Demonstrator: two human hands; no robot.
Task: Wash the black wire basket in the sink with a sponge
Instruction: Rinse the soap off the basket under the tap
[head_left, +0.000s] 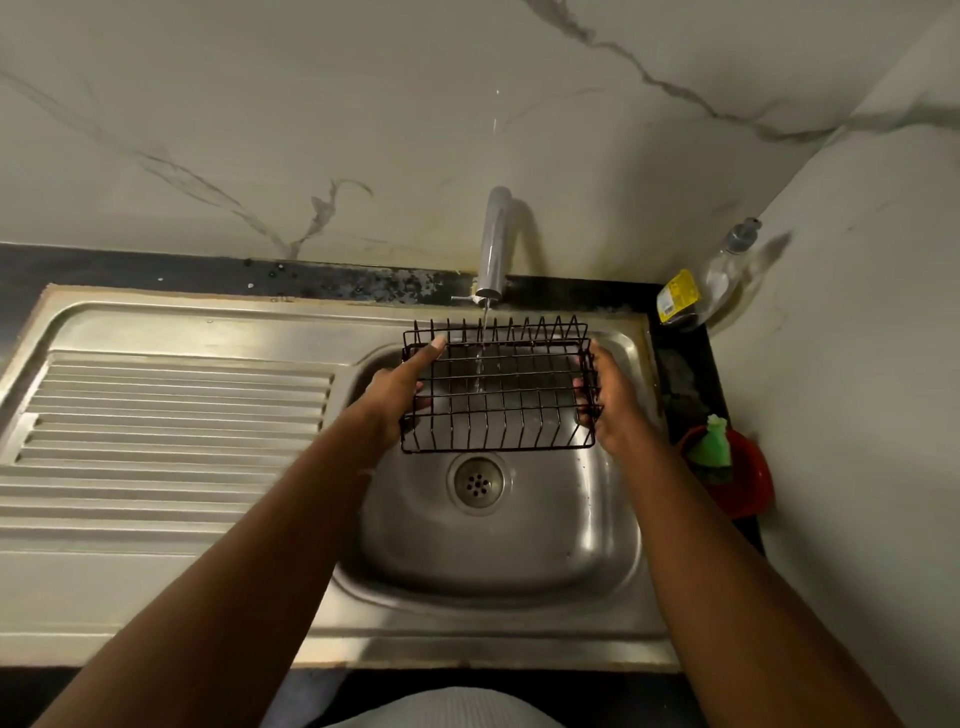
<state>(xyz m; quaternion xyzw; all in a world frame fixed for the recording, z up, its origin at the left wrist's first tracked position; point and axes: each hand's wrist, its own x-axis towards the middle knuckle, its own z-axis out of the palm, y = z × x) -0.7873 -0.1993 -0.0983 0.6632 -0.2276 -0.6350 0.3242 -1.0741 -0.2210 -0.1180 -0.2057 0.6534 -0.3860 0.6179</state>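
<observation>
Both arms are bare, from the lower edge of the picture up to the hands. The left forearm (249, 561) is long and slender, and near its wrist a thin pale line (366, 472) goes across it, maybe a thread, but it is too small to tell. The left hand (405, 387) has a thumb (436, 347) with a short, trimmed nail. The right forearm (727, 571) looks broader in the wide-angle view, and the right hand (613, 400) shows rounded fingertips (579, 384). At the bottom middle, a light garment (452, 706) with fine vertical ribs covers the body
</observation>
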